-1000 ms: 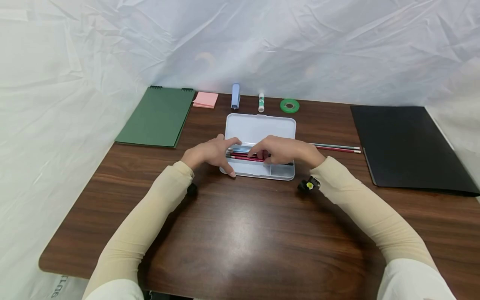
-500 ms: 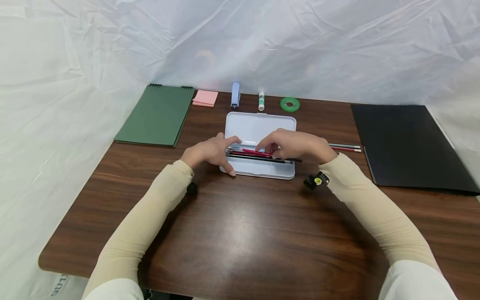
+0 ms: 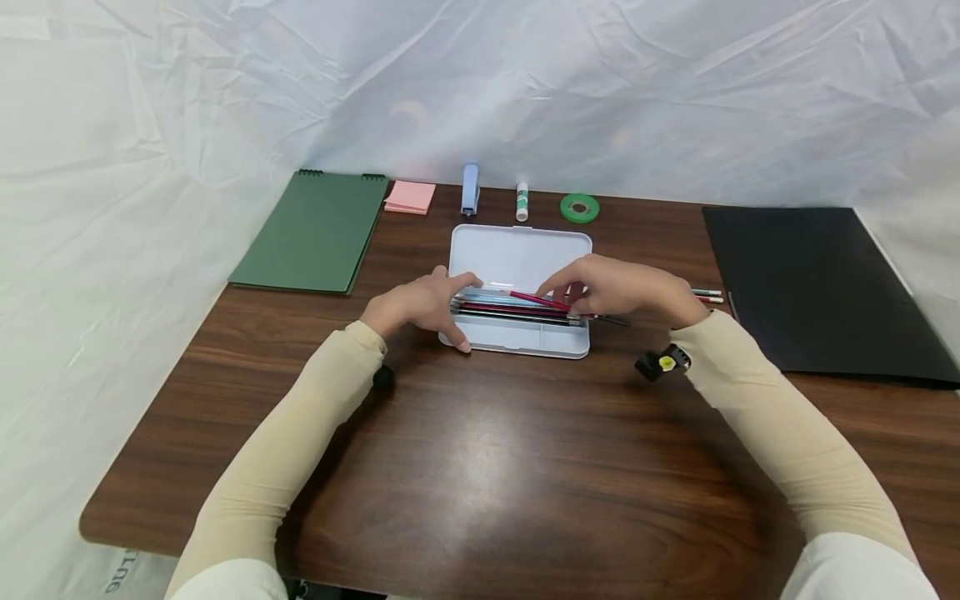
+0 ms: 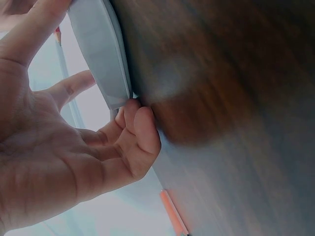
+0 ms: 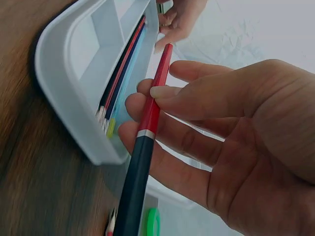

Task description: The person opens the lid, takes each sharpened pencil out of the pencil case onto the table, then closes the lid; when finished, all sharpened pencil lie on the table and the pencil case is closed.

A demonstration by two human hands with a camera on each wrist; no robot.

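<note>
Red pencil (image 3: 542,300) now lifted rightward in right-hand fingers' (image 3: 564,289) pinch; left hand (image 3: 420,305) gripping case (image 3: 517,252).

I see a glossy wood-grain table (image 3: 480,467); the pencil case (image 3: 521,254) looks like smooth matt plastic; the red-and-black pencil (image 5: 142,147) has a lacquered sheen; behind hangs crinkled white cloth (image 3: 525,92); my sleeves (image 3: 300,433) look knitted, matt.
</note>
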